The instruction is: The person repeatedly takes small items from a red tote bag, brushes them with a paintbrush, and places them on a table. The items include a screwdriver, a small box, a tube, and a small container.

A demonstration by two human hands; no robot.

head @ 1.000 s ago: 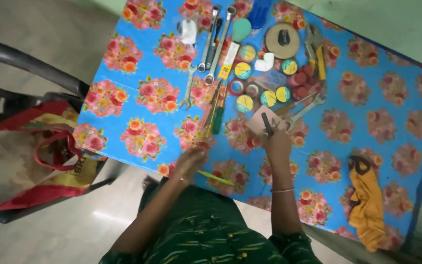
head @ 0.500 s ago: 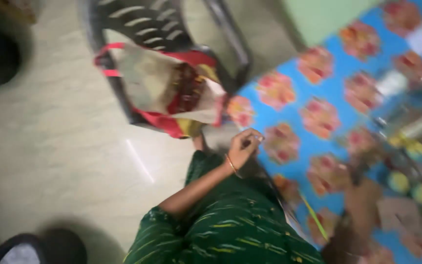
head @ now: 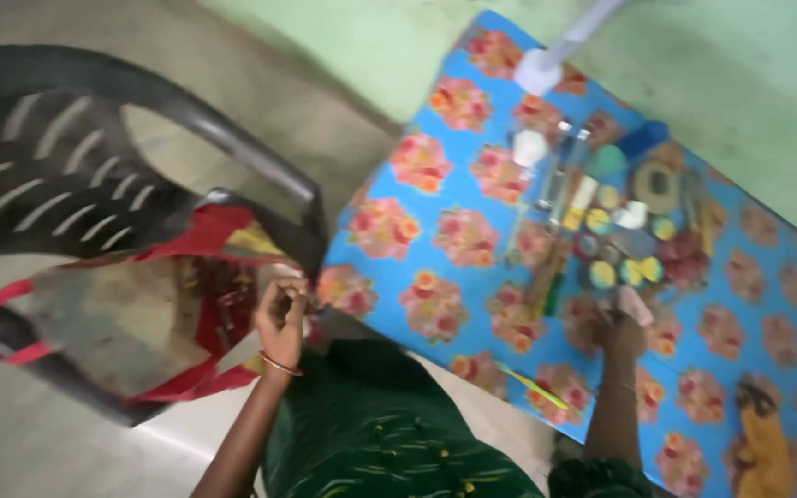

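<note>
A person in a green patterned garment (head: 389,433) is seen from above, beside a table covered with a blue plastic cloth printed with pink and orange flowers (head: 472,231).

The left hand (head: 280,315), with a thin bangle at the wrist, is raised at the open mouth of a red and beige cloth bag with red handles (head: 131,314). Its fingers are curled inward with the fingertips drawn together, as if something small is pinched, but what is pinched cannot be told. The bag is set on the seat of a dark plastic chair with a slotted back (head: 57,175), just beside the table's near corner.

The right hand (head: 618,327) is laid on the table, well apart from the left. It is closed on a small pale pink flat piece (head: 636,304), the far end of which is seen beyond the fingers. Just past it, a blurred cluster of small things (head: 620,221) is spread out: metal spanners, a green-handled tool, and round yellow and green discs. The details are too blurred to be told apart further.

A thin yellow-green stick (head: 532,387) is seen lying on the cloth near the table's edge, between the two arms. A crumpled mustard-yellow cloth (head: 766,452) is seen at the far right of the table.
</note>
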